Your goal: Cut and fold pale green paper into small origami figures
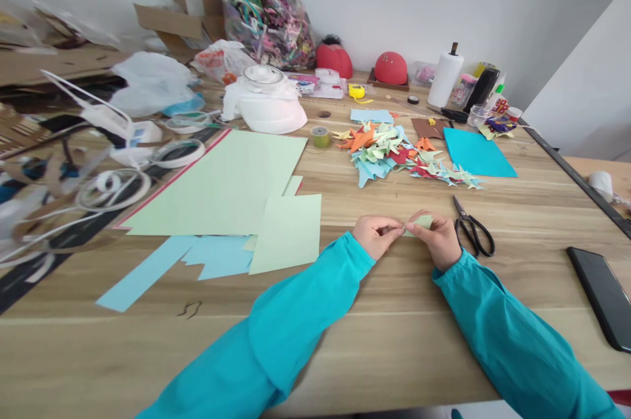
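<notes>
the small pale green paper (422, 222) is right of centre in the frame, pinched in the closed fingertips of my left hand (377, 236) and my right hand (438, 241); black scissors (474, 223) lie just right, folded paper pieces (382, 148) higher up.

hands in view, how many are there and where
2. The left hand is at the left end of a small green paper; the right hand grips that paper farther right, just left of the black scissors.

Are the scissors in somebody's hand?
No, the scissors lie on the table beside the right hand, which holds green paper.
</notes>
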Action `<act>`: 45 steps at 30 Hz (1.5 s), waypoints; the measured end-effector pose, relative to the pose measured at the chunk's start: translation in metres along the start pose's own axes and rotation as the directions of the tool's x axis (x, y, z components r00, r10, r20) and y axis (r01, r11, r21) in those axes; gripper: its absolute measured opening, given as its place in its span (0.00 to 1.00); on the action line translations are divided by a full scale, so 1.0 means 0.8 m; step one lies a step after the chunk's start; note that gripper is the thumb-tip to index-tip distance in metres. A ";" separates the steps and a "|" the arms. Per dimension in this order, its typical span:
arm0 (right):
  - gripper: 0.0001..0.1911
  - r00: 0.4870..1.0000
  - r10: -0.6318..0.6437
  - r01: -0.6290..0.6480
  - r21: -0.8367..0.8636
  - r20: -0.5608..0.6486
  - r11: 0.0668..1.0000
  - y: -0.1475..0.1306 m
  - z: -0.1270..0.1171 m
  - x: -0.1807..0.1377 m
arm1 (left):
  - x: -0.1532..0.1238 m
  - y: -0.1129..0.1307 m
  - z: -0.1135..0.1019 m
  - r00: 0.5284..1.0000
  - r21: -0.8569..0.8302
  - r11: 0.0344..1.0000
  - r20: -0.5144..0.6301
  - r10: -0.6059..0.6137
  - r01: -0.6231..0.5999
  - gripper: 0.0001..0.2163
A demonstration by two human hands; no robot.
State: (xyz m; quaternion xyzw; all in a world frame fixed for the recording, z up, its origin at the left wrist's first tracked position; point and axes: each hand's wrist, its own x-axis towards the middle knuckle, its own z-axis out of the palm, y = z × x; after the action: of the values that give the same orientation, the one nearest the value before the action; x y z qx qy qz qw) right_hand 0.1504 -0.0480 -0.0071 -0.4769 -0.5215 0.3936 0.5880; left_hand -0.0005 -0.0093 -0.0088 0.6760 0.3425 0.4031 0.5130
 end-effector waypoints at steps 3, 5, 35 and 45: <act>0.08 1.000 0.022 -0.022 0.002 0.002 1.000 -0.001 -0.001 -0.001 | -0.001 0.003 0.001 1.000 -0.012 1.000 0.006 -0.021 0.021 0.08; 0.09 0.999 0.035 -0.035 0.004 0.007 0.999 -0.001 -0.001 -0.001 | -0.002 0.005 0.002 0.999 -0.019 0.999 0.012 -0.033 0.033 0.09; 0.16 0.994 0.104 -0.102 0.046 -0.030 0.994 0.002 -0.001 -0.002 | -0.001 0.006 0.000 0.999 -0.007 1.000 0.042 0.017 -0.016 0.06; 0.08 0.998 0.046 -0.046 -0.009 0.046 0.999 -0.005 0.000 0.001 | -0.003 0.009 0.002 0.995 0.065 0.994 -0.055 0.088 -0.084 0.07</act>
State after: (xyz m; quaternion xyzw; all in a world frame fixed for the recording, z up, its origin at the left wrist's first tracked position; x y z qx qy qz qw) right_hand 0.1504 -0.0483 -0.0029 -0.4818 -0.5254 0.4157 0.5648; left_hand 0.0001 -0.0140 -0.0026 0.6940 0.3403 0.4334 0.4634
